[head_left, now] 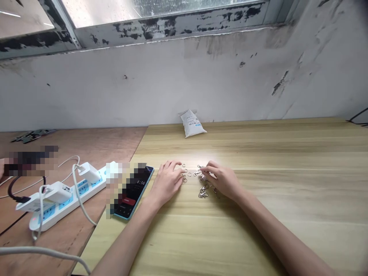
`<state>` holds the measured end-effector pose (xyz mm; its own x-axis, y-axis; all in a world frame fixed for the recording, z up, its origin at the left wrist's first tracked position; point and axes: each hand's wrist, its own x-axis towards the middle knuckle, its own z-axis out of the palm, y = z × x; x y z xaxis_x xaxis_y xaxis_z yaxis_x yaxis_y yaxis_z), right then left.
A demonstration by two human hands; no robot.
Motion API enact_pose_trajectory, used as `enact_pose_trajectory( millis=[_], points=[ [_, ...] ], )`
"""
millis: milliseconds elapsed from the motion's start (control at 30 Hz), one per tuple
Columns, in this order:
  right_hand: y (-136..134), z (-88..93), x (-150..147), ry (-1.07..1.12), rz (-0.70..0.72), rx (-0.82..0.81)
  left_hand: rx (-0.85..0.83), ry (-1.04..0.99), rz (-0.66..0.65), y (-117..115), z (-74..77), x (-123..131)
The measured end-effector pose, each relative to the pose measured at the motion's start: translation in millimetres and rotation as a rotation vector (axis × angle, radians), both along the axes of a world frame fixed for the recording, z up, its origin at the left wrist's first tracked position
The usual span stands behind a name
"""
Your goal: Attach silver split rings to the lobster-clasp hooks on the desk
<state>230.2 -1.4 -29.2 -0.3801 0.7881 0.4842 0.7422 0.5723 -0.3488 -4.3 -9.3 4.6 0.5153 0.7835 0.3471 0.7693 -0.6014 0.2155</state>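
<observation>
Several small metal split rings (185, 180) lie on the wooden tabletop between my two hands. My left hand (169, 179) rests beside them, its fingers curved and apart, fingertips close to the rings. To the right is a loose pile of silver swivel clasps (203, 188). My right hand (220, 178) reaches over that pile, with thumb and forefinger pinched at a swivel clasp (197, 173) on its left side. The palm and curled fingers cover part of the pile.
A phone (130, 197) lies left of my left forearm. Further left, a white power strip (77, 195) with chargers and cables sits on a brown surface. At the back, a small white plastic packet (192, 123) stands near the wall (161, 84).
</observation>
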Motion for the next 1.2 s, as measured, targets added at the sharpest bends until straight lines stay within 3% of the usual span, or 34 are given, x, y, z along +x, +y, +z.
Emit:
enact_pose_trajectory(
  millis=[167,333,533,767,867,1033,1200],
  points=[
    [1.2,-4.6,-2.6,0.021,-0.05,-0.122,-0.063,-0.044,-0.258,-16.3,-7.6,28.0],
    [-0.1,-1.5,-6.0,0.091,-0.059,-0.153,-0.036,-0.009,-0.274,-19.4,-18.9,41.7],
    [-1.2,1.4,-5.4,0.133,-0.034,-0.155,-0.097,-0.039,-0.271,-8.3,-20.2,24.4],
    [-2.7,4.8,-2.0,0.146,-0.044,-0.149,-0.023,0.076,-0.267,-5.3,-16.3,20.1],
    [-5.0,6.9,-5.0,0.038,-0.025,-0.164,-0.036,0.089,-0.248,-6.6,-12.4,17.9],
    [-8.2,12.7,-11.4,-0.328,-0.021,-0.118,-0.056,0.055,-0.25,-8.0,-11.8,16.6],
    [-9.1,16.1,-11.8,-0.38,-0.11,-0.12,-0.087,0.025,-0.235,-8.4,-16.9,20.5]
  ],
)
